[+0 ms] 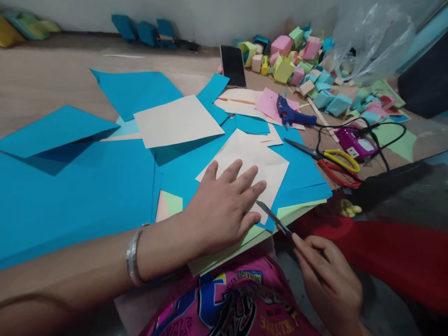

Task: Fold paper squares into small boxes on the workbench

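Left hand (pixel 227 205): fingers spread on white paper (pixel 250 154) | right hand (pixel 329 275): grasping knife (pixel 275 219), tip over paper | scissors (pixel 319 156): right of paper

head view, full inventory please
Base sheets: several, blue, table
Top sheets: two, cream, centre
Lower sheets: several, green, front
Cutter: one, dark, lower right
Scissors: one, red/yellow, right
Glue gun: one, blue, over pink sheet
Socket: one, purple, right
Phone: one, black, back
Paper boxes: many, mixed, back right
Wall shapes: three, blue, back left
Corner shapes: several, mixed, left
Bag: one, clear, right
Unclear item: one, red, right
Garment: one, magenta, bottom
Bracelet: one, silver, left wrist
Left hand: one, bare, centre
Right hand: one, bare, on cutter
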`<action>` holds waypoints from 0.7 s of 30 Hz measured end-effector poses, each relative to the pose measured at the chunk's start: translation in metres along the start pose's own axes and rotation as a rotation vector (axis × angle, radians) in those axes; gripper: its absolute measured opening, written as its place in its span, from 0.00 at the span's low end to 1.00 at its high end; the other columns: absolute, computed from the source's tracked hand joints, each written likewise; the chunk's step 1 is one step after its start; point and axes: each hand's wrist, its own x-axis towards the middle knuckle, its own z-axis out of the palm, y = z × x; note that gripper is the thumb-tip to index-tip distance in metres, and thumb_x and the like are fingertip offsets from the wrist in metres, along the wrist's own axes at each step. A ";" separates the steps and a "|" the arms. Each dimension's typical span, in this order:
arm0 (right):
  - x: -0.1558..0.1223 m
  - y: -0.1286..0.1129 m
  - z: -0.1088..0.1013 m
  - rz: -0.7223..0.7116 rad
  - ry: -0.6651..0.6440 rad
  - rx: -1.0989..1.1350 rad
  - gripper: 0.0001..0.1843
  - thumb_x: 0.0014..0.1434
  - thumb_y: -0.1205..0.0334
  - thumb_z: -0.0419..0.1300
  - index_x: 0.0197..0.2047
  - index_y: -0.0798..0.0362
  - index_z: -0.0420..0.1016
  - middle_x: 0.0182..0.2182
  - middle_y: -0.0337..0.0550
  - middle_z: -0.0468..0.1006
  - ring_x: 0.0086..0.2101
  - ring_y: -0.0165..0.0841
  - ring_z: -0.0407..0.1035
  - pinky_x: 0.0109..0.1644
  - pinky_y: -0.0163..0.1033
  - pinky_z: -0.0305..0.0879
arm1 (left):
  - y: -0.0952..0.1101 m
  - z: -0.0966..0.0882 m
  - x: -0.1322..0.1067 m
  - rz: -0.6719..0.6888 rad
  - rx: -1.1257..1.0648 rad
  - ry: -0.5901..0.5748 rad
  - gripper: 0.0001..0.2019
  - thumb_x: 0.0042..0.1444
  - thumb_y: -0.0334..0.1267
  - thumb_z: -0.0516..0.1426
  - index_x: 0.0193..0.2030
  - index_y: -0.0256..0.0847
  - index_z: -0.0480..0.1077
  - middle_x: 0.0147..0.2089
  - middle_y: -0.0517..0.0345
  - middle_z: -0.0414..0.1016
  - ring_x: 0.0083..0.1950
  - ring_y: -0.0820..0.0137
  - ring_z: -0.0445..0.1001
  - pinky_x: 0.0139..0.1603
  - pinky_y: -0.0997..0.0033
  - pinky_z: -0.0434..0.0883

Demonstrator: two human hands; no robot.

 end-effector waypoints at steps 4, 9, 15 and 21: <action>0.000 0.001 -0.002 0.012 0.014 0.023 0.28 0.57 0.82 0.58 0.56 0.49 0.74 0.36 0.44 0.72 0.34 0.27 0.69 0.35 0.29 0.66 | 0.000 -0.001 0.000 0.001 -0.005 -0.001 0.30 0.63 0.58 0.46 0.69 0.52 0.53 0.74 0.53 0.46 0.72 0.45 0.44 0.64 0.32 0.46; -0.004 0.002 -0.003 0.007 -0.049 0.066 0.26 0.57 0.81 0.57 0.55 0.50 0.75 0.36 0.43 0.70 0.34 0.26 0.69 0.35 0.29 0.66 | 0.000 -0.001 -0.001 0.005 0.002 0.012 0.30 0.63 0.58 0.46 0.69 0.51 0.54 0.74 0.53 0.46 0.72 0.45 0.44 0.64 0.32 0.47; -0.005 0.003 0.001 -0.002 -0.066 0.062 0.26 0.58 0.81 0.57 0.56 0.50 0.74 0.36 0.43 0.70 0.34 0.26 0.68 0.35 0.29 0.66 | 0.000 -0.001 0.000 0.009 0.017 0.024 0.30 0.63 0.58 0.47 0.68 0.52 0.55 0.73 0.53 0.48 0.72 0.44 0.45 0.64 0.32 0.48; 0.001 0.010 -0.009 0.016 -0.024 0.019 0.27 0.58 0.78 0.58 0.57 0.45 0.73 0.37 0.42 0.71 0.35 0.27 0.69 0.38 0.32 0.65 | 0.001 -0.001 -0.001 -0.003 0.061 0.034 0.30 0.63 0.58 0.47 0.68 0.51 0.55 0.73 0.52 0.49 0.71 0.44 0.48 0.62 0.31 0.51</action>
